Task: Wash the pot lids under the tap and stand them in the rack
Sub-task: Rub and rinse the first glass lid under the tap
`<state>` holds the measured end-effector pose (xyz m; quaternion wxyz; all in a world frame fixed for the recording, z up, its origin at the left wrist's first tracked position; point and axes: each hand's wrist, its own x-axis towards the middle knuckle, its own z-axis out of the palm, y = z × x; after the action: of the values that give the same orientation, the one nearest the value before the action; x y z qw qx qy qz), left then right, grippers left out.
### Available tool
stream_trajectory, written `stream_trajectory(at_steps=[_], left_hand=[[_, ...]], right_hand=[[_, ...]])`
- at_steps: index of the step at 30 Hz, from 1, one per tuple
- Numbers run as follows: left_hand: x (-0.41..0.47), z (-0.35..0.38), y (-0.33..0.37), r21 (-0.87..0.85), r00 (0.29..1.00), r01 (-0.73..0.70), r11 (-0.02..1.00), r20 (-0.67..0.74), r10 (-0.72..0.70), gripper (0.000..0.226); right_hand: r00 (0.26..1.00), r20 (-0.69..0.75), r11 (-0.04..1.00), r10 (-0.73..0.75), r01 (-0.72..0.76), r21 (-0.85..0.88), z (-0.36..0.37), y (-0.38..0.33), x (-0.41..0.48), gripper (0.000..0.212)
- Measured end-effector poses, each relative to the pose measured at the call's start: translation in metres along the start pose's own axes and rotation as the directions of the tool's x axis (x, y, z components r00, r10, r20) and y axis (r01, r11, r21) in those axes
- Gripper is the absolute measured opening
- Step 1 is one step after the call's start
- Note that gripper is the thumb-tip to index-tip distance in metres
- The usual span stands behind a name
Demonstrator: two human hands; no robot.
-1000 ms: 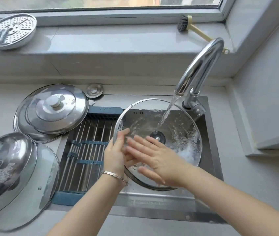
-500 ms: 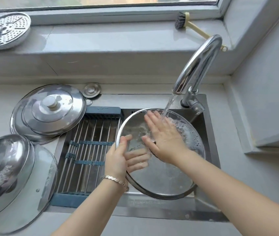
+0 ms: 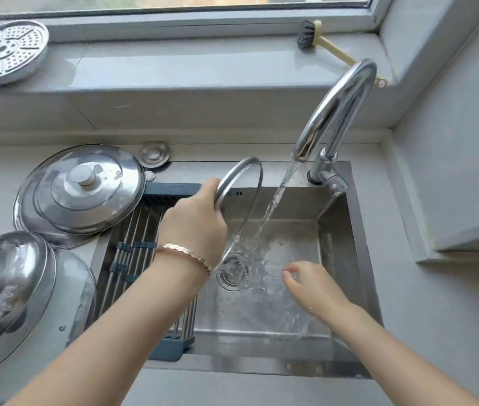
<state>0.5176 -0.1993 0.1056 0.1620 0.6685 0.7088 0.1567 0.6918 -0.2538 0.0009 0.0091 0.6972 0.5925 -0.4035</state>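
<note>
Left hand [image 3: 194,221] grips glass lid [image 3: 231,174] — edgewise.

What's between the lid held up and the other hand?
Only the falling water stream, seen in the head view, passes between the lid and the right hand.

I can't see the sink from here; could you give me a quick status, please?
Left hand grips glass lid by rim, on edge beside the stream. Right hand open, low in sink. Nothing between lid and rack.

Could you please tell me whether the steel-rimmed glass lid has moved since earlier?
Yes: the steel-rimmed glass lid turned on edge, shifting left from the curved chrome tap.
</note>
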Motion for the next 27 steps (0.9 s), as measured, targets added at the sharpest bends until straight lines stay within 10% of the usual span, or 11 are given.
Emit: stream_trajectory(at_steps=[4, 7, 10, 16, 20, 27], left_hand=[[-0.004, -0.001, 0.002, 0.304, 0.992, -0.122, 0.945, 0.005, 0.126, 0.036], [-0.001, 0.002, -0.022, -0.08, 0.995, 0.073, 0.994, -0.056, -0.077, 0.02], [-0.006, 0.009, -0.03, -0.57, 0.922, 0.365, 0.736, 0.112, -0.37, 0.012], [-0.043, 0.027, -0.019, -0.759, 0.827, 0.529, 0.38, 0.358, -0.434, 0.012], [-0.048, 0.034, -0.011, -0.814, 0.796, 0.54, 0.213, 0.412, -0.443, 0.012], [-0.031, 0.018, -0.018, -0.865, 0.84, 0.451, 0.219, 0.329, -0.432, 0.017]], right_hand=[[0.991, 0.044, 0.99, 0.129, -0.126, -0.066, 0.011, 0.003, -0.001, 0.038], [1.0, -0.012, 0.984, -0.003, 0.005, 0.18, 0.015, -0.013, -0.012, 0.051], [0.986, -0.033, 0.937, -0.166, 0.168, 0.307, 0.025, -0.038, -0.018, 0.063], [0.97, -0.233, 0.984, 0.073, -0.032, 0.176, 0.026, -0.063, 0.024, 0.076], [0.905, -0.3, 0.95, -0.302, 0.31, -0.022, 0.019, -0.086, 0.034, 0.074], [0.525, -0.046, 0.515, -0.85, 0.811, -0.277, 0.012, -0.055, 0.011, 0.062]])
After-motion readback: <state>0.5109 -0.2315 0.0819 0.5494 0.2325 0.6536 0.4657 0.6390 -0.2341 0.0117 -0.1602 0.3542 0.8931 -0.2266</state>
